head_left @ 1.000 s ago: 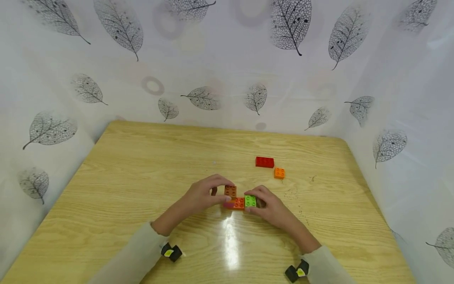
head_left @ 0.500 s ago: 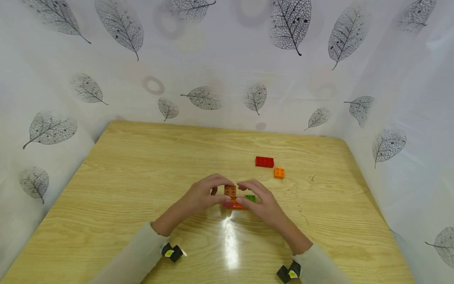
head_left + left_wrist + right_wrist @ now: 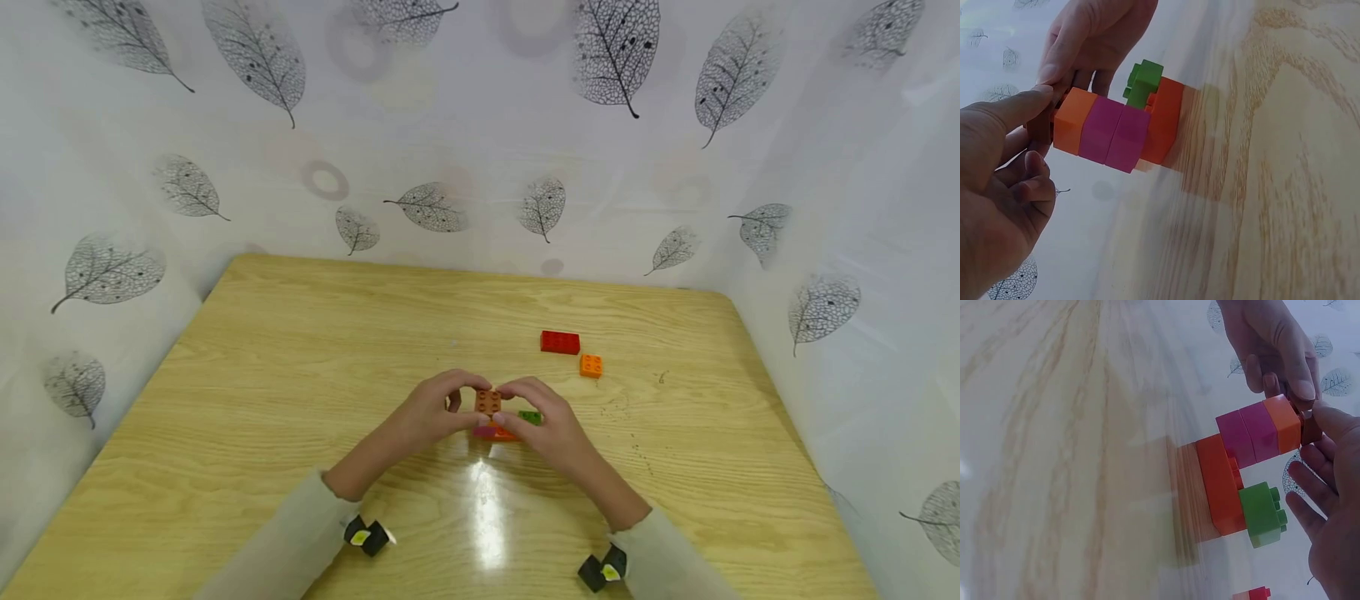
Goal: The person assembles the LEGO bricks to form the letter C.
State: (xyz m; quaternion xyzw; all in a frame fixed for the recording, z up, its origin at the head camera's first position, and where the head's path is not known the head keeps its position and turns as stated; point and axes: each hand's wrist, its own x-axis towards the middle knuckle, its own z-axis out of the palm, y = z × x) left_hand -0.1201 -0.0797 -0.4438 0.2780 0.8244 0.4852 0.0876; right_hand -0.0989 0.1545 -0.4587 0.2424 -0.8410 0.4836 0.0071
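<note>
A brown brick (image 3: 488, 403) tops a small tower, pinched from the left by thumb and index finger of my left hand (image 3: 429, 408). From the other side, my right hand (image 3: 553, 423) pinches the same brick, both thumbs nearly meeting at its near edge. Under it, in the right wrist view, come an orange brick (image 3: 1283, 425) and two magenta bricks (image 3: 1247, 434). These stand on one end of a long orange-red brick (image 3: 1221, 494) lying on the table. A green brick (image 3: 1261, 514) sits on its other end, below my right hand.
Farther back on the wooden table (image 3: 337, 333) lie a red brick (image 3: 559, 342) and a small orange brick (image 3: 591, 366), right of the tower. A white sheet with leaf prints (image 3: 480, 125) hangs around the table's back and sides.
My right hand has let go of the green brick and moved left to the brown brick, which it now pinches. My left hand has stayed at the brown brick.
</note>
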